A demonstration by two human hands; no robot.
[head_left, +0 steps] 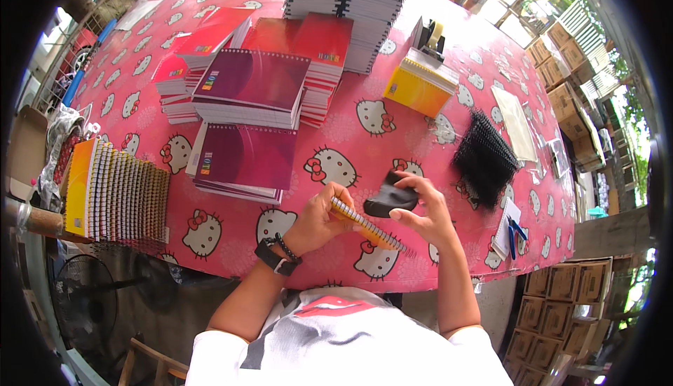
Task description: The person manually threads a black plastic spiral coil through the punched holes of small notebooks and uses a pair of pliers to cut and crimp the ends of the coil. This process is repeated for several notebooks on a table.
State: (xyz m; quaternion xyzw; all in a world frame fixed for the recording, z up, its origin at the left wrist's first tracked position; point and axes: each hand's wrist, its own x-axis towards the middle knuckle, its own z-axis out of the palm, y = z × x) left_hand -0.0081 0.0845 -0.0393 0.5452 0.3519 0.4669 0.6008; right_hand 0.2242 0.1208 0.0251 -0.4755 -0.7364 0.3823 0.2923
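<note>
My left hand (322, 218), with a black band on its wrist, is closed on a spiral notebook (364, 226) with a yellow-orange cover. The notebook is tilted with its coil edge up, slanting down to the right. My right hand (429, 211) has thumb and fingers around the right side of a smooth, black, curved object (391, 198) just beyond the notebook; its kind I cannot make out. A row of yellow spiral notebooks (116, 190) stands at the left. Purple-covered notebooks (245, 156) lie in stacks ahead of my left hand.
Red-covered stacks (322, 43) and a tall pile of coil-bound pages (378, 15) stand at the back. Right of them are yellow booklets (420, 85) and a tape dispenser (433, 39). Black plastic coils (487, 158) and blue-handled pliers (515, 235) lie at right on the pink tablecloth (238, 274).
</note>
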